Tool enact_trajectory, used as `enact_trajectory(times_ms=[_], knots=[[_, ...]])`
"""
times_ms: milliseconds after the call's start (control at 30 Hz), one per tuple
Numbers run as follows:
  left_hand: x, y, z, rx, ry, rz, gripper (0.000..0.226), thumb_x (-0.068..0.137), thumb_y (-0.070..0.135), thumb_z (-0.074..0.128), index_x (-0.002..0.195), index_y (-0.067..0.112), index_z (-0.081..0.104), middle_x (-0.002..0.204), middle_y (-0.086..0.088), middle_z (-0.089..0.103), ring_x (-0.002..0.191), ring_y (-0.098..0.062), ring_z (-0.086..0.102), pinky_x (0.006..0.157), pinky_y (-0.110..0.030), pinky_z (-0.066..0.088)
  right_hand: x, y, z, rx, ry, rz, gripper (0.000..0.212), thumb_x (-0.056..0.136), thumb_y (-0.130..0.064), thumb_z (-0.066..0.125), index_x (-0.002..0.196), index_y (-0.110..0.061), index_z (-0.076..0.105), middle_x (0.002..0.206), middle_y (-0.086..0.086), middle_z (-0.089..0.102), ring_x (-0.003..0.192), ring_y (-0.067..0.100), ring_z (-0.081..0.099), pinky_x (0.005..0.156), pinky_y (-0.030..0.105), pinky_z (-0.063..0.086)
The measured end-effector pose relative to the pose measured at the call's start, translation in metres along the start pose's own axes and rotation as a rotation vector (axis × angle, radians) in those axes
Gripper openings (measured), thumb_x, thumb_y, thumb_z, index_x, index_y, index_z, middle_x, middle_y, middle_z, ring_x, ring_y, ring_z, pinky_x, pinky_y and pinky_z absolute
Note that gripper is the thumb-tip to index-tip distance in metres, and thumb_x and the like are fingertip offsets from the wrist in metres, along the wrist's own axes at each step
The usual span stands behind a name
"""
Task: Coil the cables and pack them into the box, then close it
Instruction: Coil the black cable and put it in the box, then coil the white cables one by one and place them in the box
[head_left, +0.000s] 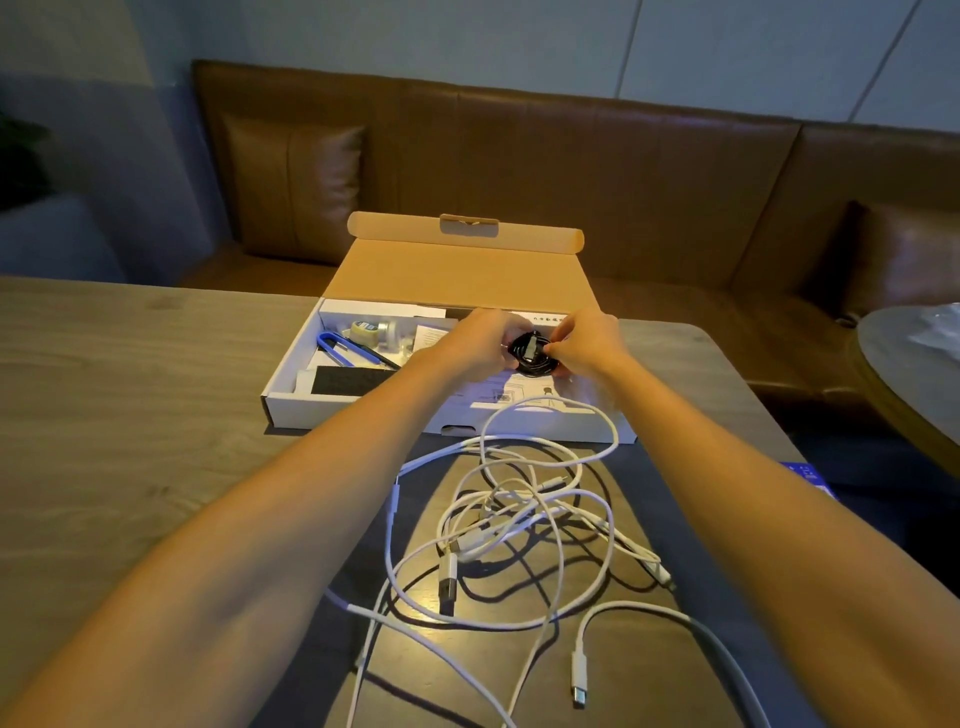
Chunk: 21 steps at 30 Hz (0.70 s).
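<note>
A flat white cardboard box (291, 402) lies open on the wooden table, its brown lid (457, 270) tilted back. Over the box's right half, my left hand (475, 345) and my right hand (587, 345) both grip a small coiled black cable (530, 353) between them. Several white cables (519, 519) lie tangled and loose on the table in front of the box, nearer to me. One white plug (579, 680) lies at the near right.
Inside the box's left half sit a blue cable (337, 351), a tape roll (366, 330), a black pad (348, 382) and paper sheets. A brown leather bench (571, 171) runs behind the table. A round table edge (904, 374) is at right.
</note>
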<state>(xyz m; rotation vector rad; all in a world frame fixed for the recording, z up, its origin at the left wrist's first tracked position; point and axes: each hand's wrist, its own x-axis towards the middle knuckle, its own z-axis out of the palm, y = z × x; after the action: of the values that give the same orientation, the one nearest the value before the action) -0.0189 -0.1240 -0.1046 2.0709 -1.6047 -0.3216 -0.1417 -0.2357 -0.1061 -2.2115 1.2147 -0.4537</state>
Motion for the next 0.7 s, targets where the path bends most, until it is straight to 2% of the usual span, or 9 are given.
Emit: enact_trajectory(times_ms=[33, 100, 200, 233, 333, 400, 500, 567, 700], knots=[[-0.001, 0.0, 0.001, -0.013, 0.003, 0.022, 0.054, 0.087, -0.005, 0.069, 0.136, 0.017, 0.061, 0.112, -0.003, 0.067, 0.095, -0.02, 0.055, 0.08, -0.029, 0.044, -0.001, 0.001, 0.0, 0.006, 0.006, -0.008, 0.011, 0.09, -0.012, 0.074, 0.095, -0.003, 0.075, 0.093, 0.015, 0.073, 0.075, 0.026, 0.074, 0.071, 0.037, 0.063], [-0.002, 0.001, 0.002, -0.026, 0.005, 0.024, 0.053, 0.087, -0.006, 0.068, 0.135, 0.017, 0.061, 0.119, -0.006, 0.068, 0.097, -0.019, 0.055, 0.081, -0.029, 0.043, -0.001, 0.003, -0.001, 0.008, 0.024, -0.015, 0.013, 0.092, -0.015, 0.071, 0.095, -0.003, 0.074, 0.094, 0.014, 0.073, 0.076, 0.026, 0.074, 0.074, 0.041, 0.063], [-0.004, 0.003, -0.001, -0.032, 0.004, -0.027, 0.05, 0.089, -0.004, 0.068, 0.134, 0.015, 0.059, 0.126, -0.009, 0.065, 0.1, -0.02, 0.056, 0.082, -0.032, 0.046, -0.002, 0.004, -0.008, -0.063, 0.061, -0.062, 0.015, 0.097, -0.019, 0.061, 0.102, -0.009, 0.071, 0.105, 0.009, 0.067, 0.09, 0.022, 0.065, 0.067, 0.03, 0.056], [-0.006, 0.004, -0.003, -0.031, 0.005, -0.032, 0.047, 0.09, -0.002, 0.068, 0.133, 0.015, 0.06, 0.126, -0.008, 0.064, 0.099, -0.019, 0.055, 0.081, -0.031, 0.047, -0.004, 0.002, -0.011, -0.078, 0.065, -0.087, 0.017, 0.097, -0.02, 0.059, 0.105, -0.011, 0.071, 0.106, 0.008, 0.066, 0.094, 0.022, 0.062, 0.069, 0.03, 0.053], [-0.012, 0.008, -0.014, -0.011, 0.007, -0.027, 0.034, 0.094, 0.011, 0.068, 0.127, 0.017, 0.064, 0.121, -0.005, 0.065, 0.1, -0.02, 0.058, 0.081, -0.031, 0.048, -0.012, -0.002, -0.024, -0.064, 0.044, -0.184, 0.019, 0.096, -0.022, 0.058, 0.109, -0.015, 0.071, 0.112, 0.008, 0.069, 0.102, 0.025, 0.064, 0.087, 0.039, 0.058], [-0.02, 0.012, -0.021, 0.008, 0.014, -0.017, 0.025, 0.097, 0.019, 0.065, 0.122, 0.018, 0.066, 0.116, -0.004, 0.066, 0.101, -0.021, 0.061, 0.078, -0.03, 0.048, -0.025, -0.01, -0.034, -0.043, 0.012, -0.262, 0.021, 0.097, -0.023, 0.059, 0.113, -0.015, 0.071, 0.11, 0.004, 0.068, 0.099, 0.019, 0.063, 0.085, 0.036, 0.058], [-0.036, 0.024, -0.029, -0.012, 0.05, -0.009, 0.02, 0.099, 0.022, 0.06, 0.117, 0.018, 0.069, 0.109, -0.003, 0.067, 0.097, -0.02, 0.061, 0.073, -0.027, 0.046, -0.052, -0.023, -0.046, -0.047, -0.058, -0.385, 0.021, 0.098, -0.024, 0.059, 0.113, -0.016, 0.071, 0.104, 0.001, 0.068, 0.087, 0.013, 0.064, 0.07, 0.022, 0.052], [-0.05, 0.032, -0.034, -0.02, 0.073, 0.007, 0.019, 0.1, 0.023, 0.06, 0.116, 0.017, 0.069, 0.107, -0.003, 0.066, 0.096, -0.02, 0.061, 0.07, -0.027, 0.046, -0.074, -0.032, -0.051, -0.058, -0.101, -0.454, 0.019, 0.098, -0.023, 0.06, 0.112, -0.015, 0.071, 0.101, 0.001, 0.069, 0.083, 0.008, 0.062, 0.066, 0.018, 0.049], [-0.079, 0.043, -0.036, -0.044, 0.082, 0.063, 0.017, 0.098, 0.019, 0.061, 0.112, 0.015, 0.071, 0.102, -0.003, 0.067, 0.091, -0.019, 0.059, 0.063, -0.022, 0.043, -0.115, -0.041, -0.054, -0.099, -0.185, -0.524, 0.019, 0.098, -0.021, 0.062, 0.113, -0.014, 0.071, 0.094, -0.001, 0.069, 0.082, 0.011, 0.065, 0.075, 0.025, 0.056]])
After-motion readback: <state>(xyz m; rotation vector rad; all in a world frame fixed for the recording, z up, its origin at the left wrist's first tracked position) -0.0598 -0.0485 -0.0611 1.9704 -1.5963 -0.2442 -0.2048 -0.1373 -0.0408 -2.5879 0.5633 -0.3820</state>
